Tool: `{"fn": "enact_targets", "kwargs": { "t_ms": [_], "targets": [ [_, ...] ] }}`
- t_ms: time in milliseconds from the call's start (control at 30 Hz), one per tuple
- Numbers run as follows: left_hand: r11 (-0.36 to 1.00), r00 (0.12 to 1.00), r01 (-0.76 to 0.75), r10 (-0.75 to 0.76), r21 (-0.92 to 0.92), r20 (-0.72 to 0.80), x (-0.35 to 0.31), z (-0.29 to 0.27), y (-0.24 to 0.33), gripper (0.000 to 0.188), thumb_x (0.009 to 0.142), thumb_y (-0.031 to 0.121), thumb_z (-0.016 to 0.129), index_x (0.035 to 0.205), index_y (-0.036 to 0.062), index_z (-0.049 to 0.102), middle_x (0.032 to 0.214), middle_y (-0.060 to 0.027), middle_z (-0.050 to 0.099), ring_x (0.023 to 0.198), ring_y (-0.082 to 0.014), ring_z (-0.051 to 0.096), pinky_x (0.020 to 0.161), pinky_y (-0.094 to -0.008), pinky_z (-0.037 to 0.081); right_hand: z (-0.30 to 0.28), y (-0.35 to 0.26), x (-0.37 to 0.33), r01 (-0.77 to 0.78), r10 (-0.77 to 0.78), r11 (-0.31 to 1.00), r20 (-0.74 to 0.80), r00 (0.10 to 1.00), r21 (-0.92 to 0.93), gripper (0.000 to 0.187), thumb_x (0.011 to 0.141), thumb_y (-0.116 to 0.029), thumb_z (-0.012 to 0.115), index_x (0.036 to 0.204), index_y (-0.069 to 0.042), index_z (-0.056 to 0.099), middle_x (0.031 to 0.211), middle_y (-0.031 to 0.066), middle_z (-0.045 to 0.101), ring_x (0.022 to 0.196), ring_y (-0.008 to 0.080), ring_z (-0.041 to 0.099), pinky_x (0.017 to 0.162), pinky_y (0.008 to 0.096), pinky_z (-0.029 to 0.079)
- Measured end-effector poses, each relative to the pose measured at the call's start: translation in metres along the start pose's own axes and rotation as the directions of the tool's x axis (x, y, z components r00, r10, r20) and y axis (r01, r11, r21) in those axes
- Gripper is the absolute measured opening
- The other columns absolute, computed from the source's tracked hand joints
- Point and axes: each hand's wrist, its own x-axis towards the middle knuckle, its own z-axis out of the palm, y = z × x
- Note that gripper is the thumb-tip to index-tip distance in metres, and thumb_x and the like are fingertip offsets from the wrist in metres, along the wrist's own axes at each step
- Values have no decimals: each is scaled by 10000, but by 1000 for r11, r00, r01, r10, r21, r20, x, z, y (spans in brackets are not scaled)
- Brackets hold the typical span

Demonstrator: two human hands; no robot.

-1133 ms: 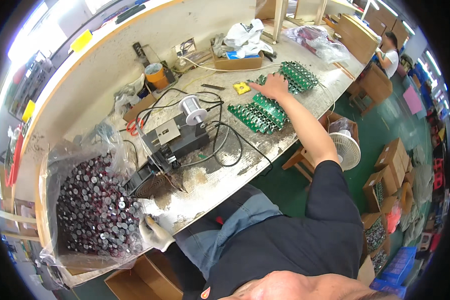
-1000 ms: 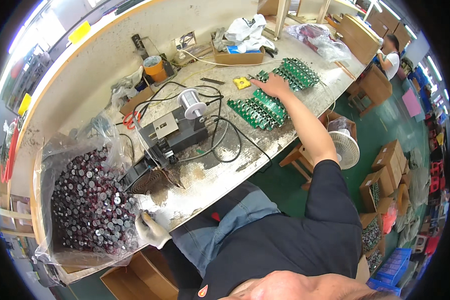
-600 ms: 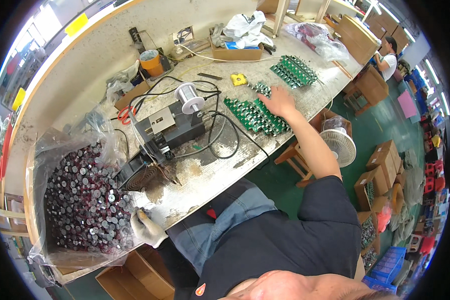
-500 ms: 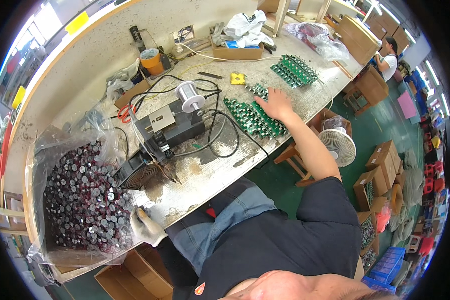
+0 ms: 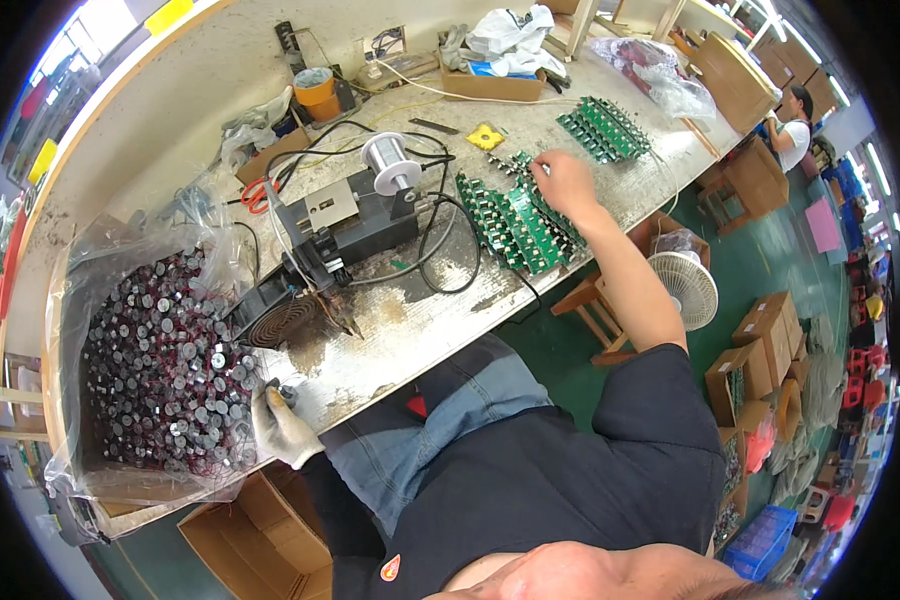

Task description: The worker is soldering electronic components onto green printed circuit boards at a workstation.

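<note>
Where they cluster, the circuit boards (image 5: 523, 225) look green and silvery.

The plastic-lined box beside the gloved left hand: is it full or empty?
Not empty: the box holds a broad heap of small round parts. How deep they lie, this view cannot tell.

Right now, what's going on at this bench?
A person is working at a bench with both hands apart. The bare right hand is at the nearer group of green circuit boards; whether it grips one is unclear. The gloved left hand is beside a plastic-lined box of small round parts, a small dark piece at its fingertips. A dark machine with a wire spool stands between them.
</note>
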Motion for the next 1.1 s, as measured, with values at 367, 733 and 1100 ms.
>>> {"fn": "enact_targets", "kwargs": {
  "t_ms": [367,733,1100],
  "targets": [
    [984,986,154,-147,-95,73,-1,4,3,308,986,242,544,1079,-41,621,840,-39,643,671,-84,526,602,-225,416,-9,-2,9,-90,108,993,280,954,-78,273,752,-301,623,874,-82,730,903,163,694,861,350,668,761,467,529],
    [959,936,280,-264,-40,231,-30,16,13,301,919,91,633,1173,-54,562,999,-114,660,845,-174,648,723,-261,515,-20,1,-6,128,-90,988,-357,930,84,121,822,-150,595,843,-51,662,853,122,652,771,330,630,659,417,509],
    [986,972,162,-156,-21,177,-39,16,13,228,941,150,615,1087,-25,603,944,-71,649,805,-126,603,677,-242,492,-48,-137,-123,1,-165,443,81,983,897,34,836,-1,618,867,12,616,790,72,592,673,110,567,616,239,458]
  ]
}}
